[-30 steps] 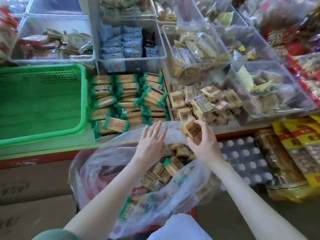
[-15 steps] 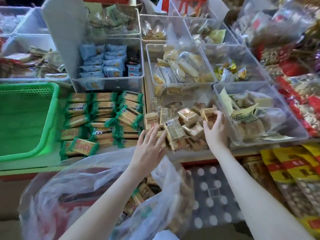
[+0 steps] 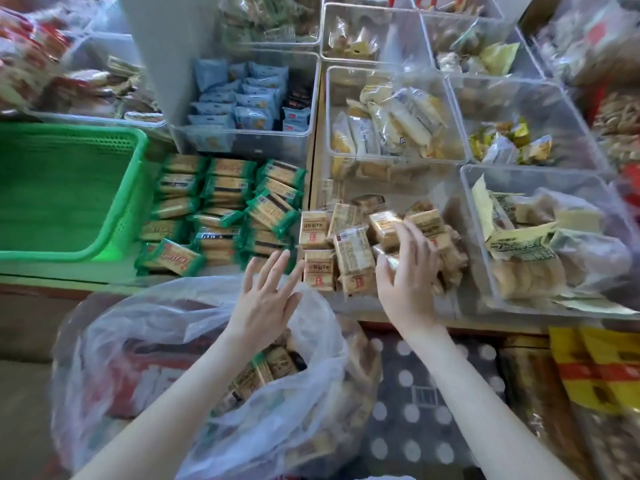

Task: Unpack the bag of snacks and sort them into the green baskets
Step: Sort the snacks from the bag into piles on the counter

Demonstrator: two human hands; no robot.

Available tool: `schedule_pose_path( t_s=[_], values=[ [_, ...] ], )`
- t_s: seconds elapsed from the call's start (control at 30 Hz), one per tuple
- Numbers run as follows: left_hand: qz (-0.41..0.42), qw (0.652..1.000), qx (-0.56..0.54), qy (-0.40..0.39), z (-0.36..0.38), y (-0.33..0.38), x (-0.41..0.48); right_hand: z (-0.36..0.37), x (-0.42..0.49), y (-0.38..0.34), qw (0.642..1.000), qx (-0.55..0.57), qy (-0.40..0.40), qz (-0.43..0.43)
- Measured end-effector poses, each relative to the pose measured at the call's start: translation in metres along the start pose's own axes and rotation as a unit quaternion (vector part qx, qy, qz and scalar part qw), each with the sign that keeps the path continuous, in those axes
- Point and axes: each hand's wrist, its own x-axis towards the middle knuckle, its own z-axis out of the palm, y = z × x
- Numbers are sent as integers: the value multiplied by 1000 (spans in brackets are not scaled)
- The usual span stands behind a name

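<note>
Judged the worst risk to be a slide from the heap of brown-wrapped packets (image 3: 349, 251), stacked loose and uneven close to the front edge of the desk (image 3: 104, 273). Expected one nudge from the right hand (image 3: 405, 271) to send a few over that edge, onto the plastic bag (image 3: 156, 327) or down beside it. Rated a second risk: thin bag unsupported, mouth gaping just below the front edge, likely to slump and spill under any leaning. Flagged a third: green-wrapped packets (image 3: 221, 209) stacked right beside the brown heap, easy to mix with a careless drop. Logged both stacks outside the green basket (image 3: 69, 188) at the left end of the desk, so reckoned sorting into baskets not yet done.

Found the left hand (image 3: 266, 299) flat and spread, fingers straight, holding nothing, hovering over the far rim of the bag mouth, just short of the front edge. Found the right hand arched over the right side of the brown heap, fingertips on a top packet, thumb low against the heap. Could not tell whether pinching a packet or merely touching. Noted more packets, brown and green, down in the bag beneath the left wrist. Noted hands apart, brown heap between and just beyond them.
</note>
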Motion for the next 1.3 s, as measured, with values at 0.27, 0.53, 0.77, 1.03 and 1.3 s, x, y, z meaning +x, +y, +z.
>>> schedule_pose_path(
  t_s=[0.27, 0.53, 0.77, 1.03, 1.3],
  values=[
    [-41, 997, 51, -33, 9, -93, -106, 70, -111, -131, 929, 2, -341, -144],
    [20, 996, 44, -77, 13, -136, -149, 100, -155, -164, 808, -217, -541, -85],
    [26, 997, 55, -44, 2, -172, -150, 108, -140, -186, 929, -37, -278, -242],
    [-68, 995, 76, -23, -9, -229, -132, 150, -23, -213, 963, -18, -74, -260],
    [-80, 994, 76, -18, -5, -258, -127, 240, 15, -221, 916, -146, -282, -244]
  ],
)
